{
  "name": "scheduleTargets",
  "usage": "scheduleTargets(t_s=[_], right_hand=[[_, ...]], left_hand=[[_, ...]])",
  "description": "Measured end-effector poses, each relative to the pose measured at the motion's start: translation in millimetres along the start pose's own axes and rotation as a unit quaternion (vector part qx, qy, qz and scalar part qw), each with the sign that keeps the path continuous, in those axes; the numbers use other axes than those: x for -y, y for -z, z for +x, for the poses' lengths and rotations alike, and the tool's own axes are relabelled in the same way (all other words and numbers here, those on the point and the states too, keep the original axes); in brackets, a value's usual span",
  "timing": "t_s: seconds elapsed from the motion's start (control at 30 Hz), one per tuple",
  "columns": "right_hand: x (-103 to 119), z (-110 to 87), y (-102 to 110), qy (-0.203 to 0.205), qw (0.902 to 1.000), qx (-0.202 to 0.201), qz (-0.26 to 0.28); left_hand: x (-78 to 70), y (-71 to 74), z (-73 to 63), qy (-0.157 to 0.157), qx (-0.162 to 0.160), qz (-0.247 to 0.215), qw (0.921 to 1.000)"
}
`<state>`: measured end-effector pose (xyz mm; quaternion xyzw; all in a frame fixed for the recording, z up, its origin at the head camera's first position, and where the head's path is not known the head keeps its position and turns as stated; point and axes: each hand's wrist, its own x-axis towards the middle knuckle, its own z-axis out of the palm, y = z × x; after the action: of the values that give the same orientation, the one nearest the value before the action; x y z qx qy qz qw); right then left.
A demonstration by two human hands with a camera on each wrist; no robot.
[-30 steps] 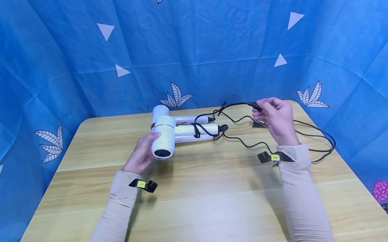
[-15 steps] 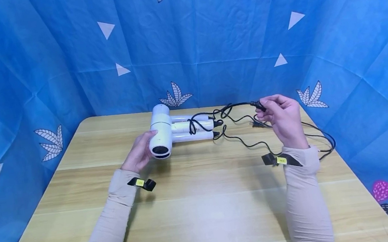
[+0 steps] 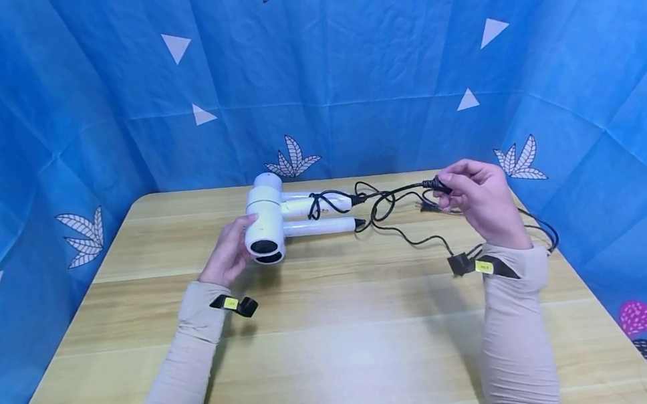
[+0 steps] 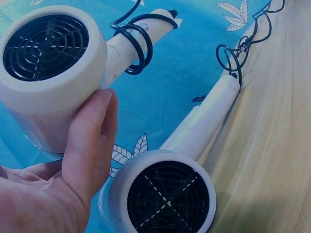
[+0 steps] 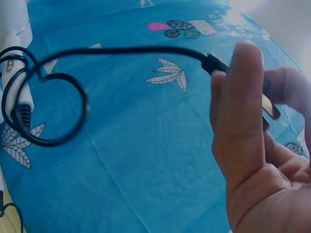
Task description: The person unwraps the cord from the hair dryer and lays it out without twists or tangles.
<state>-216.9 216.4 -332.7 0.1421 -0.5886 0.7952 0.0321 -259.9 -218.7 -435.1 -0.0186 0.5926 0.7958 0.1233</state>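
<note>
My left hand (image 3: 226, 256) grips the barrel of a white hair dryer (image 3: 264, 219), its dark round grille facing me. Black cord loops around that dryer's handle. A second white hair dryer (image 4: 194, 128) lies on the table just below it, handle pointing right. Part of another white handle (image 3: 294, 196) shows behind the held one. To the right, my right hand (image 3: 484, 204) pinches the black plug (image 3: 436, 185) above the table. A metal prong (image 5: 270, 108) juts out past the fingers in the right wrist view. The held dryer's cord (image 3: 395, 191) stretches between both hands.
Other black cords (image 3: 425, 241) run over the wooden table (image 3: 343, 361) to the right, with loops (image 3: 553, 234) near its right edge. Another black plug (image 3: 428, 206) lies beneath the right hand. A blue patterned curtain (image 3: 305, 49) stands around the back and sides.
My right hand has moved right and slightly toward me with the plug, drawing the cord straighter. The held hair dryer has shifted slightly left and away from me, uncovering the front dryer's handle.
</note>
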Motion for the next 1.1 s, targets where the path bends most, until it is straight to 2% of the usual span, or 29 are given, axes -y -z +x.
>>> scheduleTargets(t_s=[0.23, 0.47, 0.67, 0.87, 0.97, 1.1], right_hand=[[4.2, -2.9, 9.5, -0.035, 0.9977, 0.057, -0.009], [-0.8, -2.3, 16.6, -0.038, 0.9912, 0.117, -0.049], [-3.8, -1.5, 24.6, -0.068, 0.98, 0.182, -0.041], [-6.2, 0.5, 31.0, -0.086, 0.9662, 0.23, -0.08], [-8.0, 1.9, 32.5, -0.1, 0.9597, 0.246, -0.091], [-11.5, 4.3, 34.1, -0.127, 0.9538, 0.246, -0.117]], left_hand=[[-2.2, -0.5, -0.5, -0.006, -0.001, -0.001, 1.0], [-3.2, -0.6, -1.2, -0.007, -0.003, -0.004, 1.0], [-2.5, 0.9, -0.6, -0.003, -0.007, -0.011, 0.9999], [-3.0, 0.3, 0.0, -0.01, -0.008, -0.011, 0.9999], [-3.6, 0.0, -0.1, -0.011, -0.009, -0.018, 0.9997], [-3.8, 0.2, -0.7, -0.011, -0.008, -0.03, 0.9994]])
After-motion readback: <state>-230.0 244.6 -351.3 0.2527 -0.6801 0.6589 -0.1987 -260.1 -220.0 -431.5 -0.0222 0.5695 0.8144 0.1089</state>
